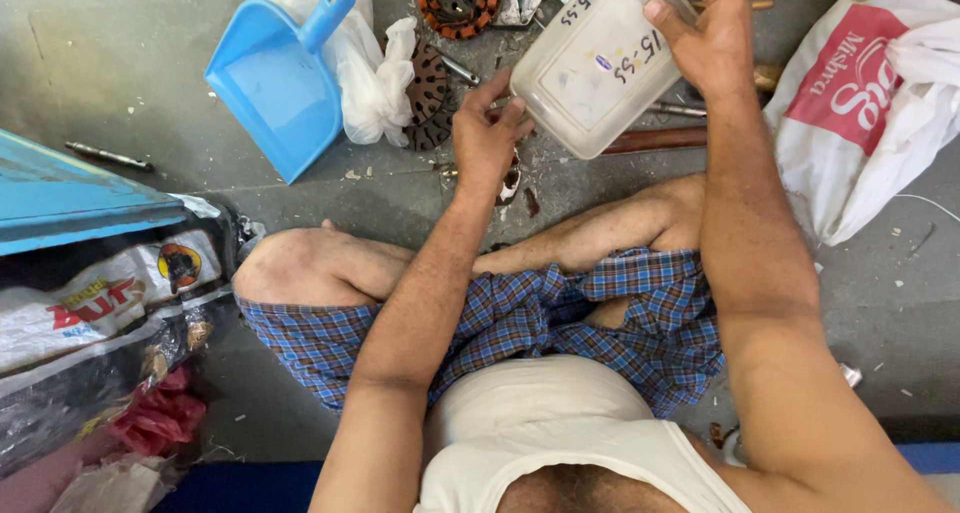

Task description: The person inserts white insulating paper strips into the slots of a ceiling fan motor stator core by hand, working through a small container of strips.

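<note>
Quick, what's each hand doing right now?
Left hand: fingers curled, touching the corner of the tub; a real grip cannot be told.
Right hand: closed on the tub's far edge, holding it tilted.

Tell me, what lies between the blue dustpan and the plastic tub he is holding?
In the head view, a knotted white plastic bag and a round perforated metal plate lie between the blue dustpan and the translucent plastic tub.
</note>
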